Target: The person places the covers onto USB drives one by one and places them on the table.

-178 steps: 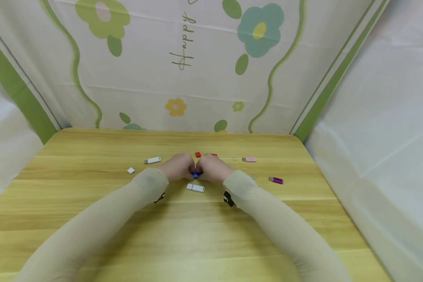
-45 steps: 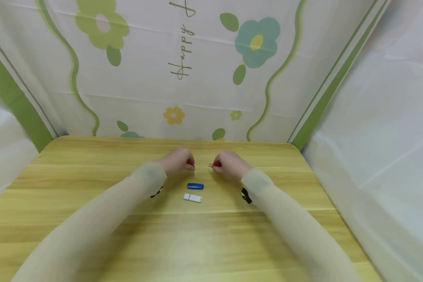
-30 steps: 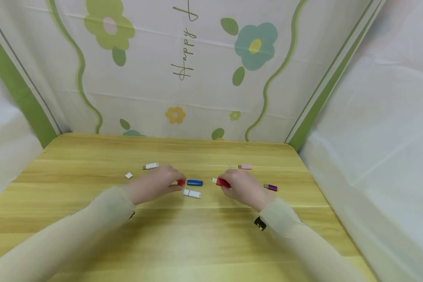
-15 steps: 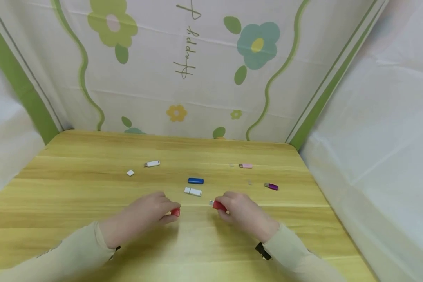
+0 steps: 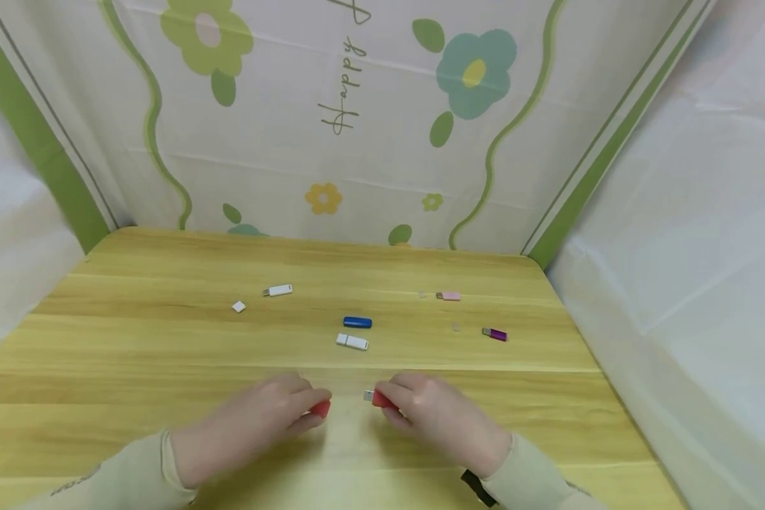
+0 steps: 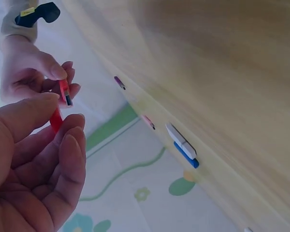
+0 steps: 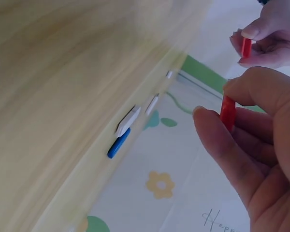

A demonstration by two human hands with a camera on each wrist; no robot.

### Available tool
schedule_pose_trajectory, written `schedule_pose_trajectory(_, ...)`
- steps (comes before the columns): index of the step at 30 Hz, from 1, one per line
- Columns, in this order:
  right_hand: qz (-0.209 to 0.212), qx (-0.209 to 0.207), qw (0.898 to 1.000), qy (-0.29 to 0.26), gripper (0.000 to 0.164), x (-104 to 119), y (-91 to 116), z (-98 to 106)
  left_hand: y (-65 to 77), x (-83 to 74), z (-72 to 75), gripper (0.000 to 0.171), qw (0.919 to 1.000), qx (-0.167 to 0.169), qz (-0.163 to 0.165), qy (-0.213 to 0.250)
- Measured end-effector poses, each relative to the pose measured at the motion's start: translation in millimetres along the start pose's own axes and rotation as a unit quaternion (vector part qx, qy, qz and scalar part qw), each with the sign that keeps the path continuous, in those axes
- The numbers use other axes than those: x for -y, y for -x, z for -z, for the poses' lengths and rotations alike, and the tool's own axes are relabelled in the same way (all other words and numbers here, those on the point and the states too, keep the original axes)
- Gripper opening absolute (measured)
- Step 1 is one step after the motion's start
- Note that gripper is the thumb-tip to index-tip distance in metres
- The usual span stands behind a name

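My left hand (image 5: 255, 421) pinches a small red cap (image 5: 321, 409) between thumb and forefinger. Facing it, my right hand (image 5: 436, 414) grips a red USB stick (image 5: 382, 399) whose bare metal plug points left toward the cap. A short gap separates the two red pieces. In the left wrist view the USB stick (image 6: 64, 90) shows its plug, with the cap (image 6: 56, 121) between my left fingertips. In the right wrist view the stick (image 7: 227, 112) sits between my right thumb and finger; its plug is hidden there.
Beyond the hands lie a blue USB stick (image 5: 358, 322) and a capped white one (image 5: 355, 343). At left are an uncapped white stick (image 5: 280, 290) and a white cap (image 5: 239, 307). At right lie pink (image 5: 450, 296) and purple (image 5: 497, 334) sticks and two clear caps (image 5: 455, 327).
The blue stick, first between both hands, now lies on the table by the white one. Both hands have picked up the red cap and red stick and drawn them toward the body.
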State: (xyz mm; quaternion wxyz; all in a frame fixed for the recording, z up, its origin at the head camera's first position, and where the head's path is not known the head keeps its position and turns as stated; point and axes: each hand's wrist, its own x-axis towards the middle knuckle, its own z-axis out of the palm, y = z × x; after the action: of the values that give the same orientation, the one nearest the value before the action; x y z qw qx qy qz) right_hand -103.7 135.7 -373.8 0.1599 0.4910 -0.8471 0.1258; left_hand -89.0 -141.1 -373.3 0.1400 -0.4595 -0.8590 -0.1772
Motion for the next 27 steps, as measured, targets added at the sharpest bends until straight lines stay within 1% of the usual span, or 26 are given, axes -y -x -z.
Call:
schedule_pose_trajectory(7, 0.035, -0.018, 0.999, 0.012, 0.029, 14.9, -2.6, 2.4, -2.2, -1.7, -3.5, 0.021, 0.999, -0.005, 0.005, 0.044)
schedule_pose_trajectory(11, 0.046, -0.029, 0.998, 0.007, 0.03, 21.1, -4.9, 3.3, -3.1, -2.1, -2.5, 0.023, 0.9977, -0.007, 0.01, 0.066)
schedule_pose_trajectory(16, 0.05, -0.04, 0.998, -0.004, 0.029, 25.4, -6.9, 3.0, -3.0, -3.9, -0.5, 0.022, 0.9972, 0.005, 0.017, 0.073)
schedule_pose_trajectory(18, 0.049, -0.045, 0.998, -0.012, 0.028, 26.4, -7.4, 2.2, -3.0, -5.0, -0.5, 0.021, 0.9972, 0.004, 0.021, 0.071)
schedule_pose_trajectory(21, 0.047, -0.05, 0.997, -0.025, 0.026, 27.7, -8.4, 0.7, -3.1, -6.5, -1.0, 0.021, 0.9971, -0.008, 0.022, 0.072)
schedule_pose_trajectory(25, 0.044, -0.053, 0.997, -0.036, 0.026, 29.4, -9.8, -0.6, -3.5, -8.8, -2.0, 0.022, 0.9967, -0.039, 0.008, 0.071)
schedule_pose_trajectory(27, 0.044, -0.055, 0.997, -0.032, 0.027, 29.9, -10.3, -1.1, -3.5, -9.8, -1.9, 0.023, 0.9963, -0.051, 0.001, 0.069)
